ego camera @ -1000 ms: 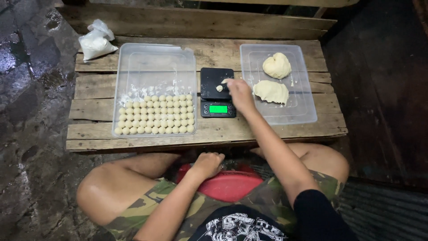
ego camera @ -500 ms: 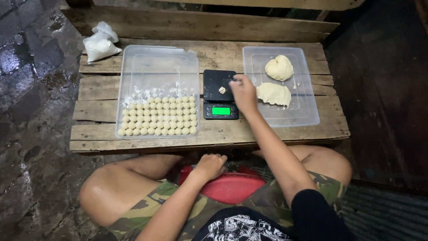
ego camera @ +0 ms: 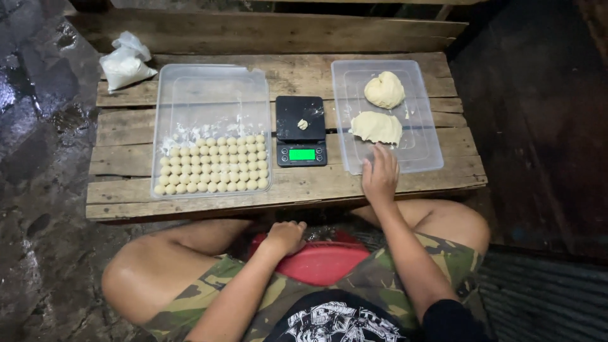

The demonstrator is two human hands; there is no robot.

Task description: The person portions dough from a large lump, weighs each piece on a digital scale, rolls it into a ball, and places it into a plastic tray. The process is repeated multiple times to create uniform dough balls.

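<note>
Resting on the near rim of the right clear tray (ego camera: 425, 161), the right hand (ego camera: 380, 176) spreads its fingers loosely, holding nothing, just short of two dough lumps (ego camera: 377, 126). One small piece (ego camera: 303, 124) sits on the black scale (ego camera: 301, 131). Left tray (ego camera: 212, 88): rows of dough balls (ego camera: 214, 164). A white bag (ego camera: 124, 65) lies on the counter (ego camera: 304, 76), far-left corner. Left hand (ego camera: 286, 235) curls loosely in the lap.

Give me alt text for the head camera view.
A seated person's right hand rests on the near edge of a clear tray holding two dough lumps, beside a black scale and a tray of small dough balls.
</note>
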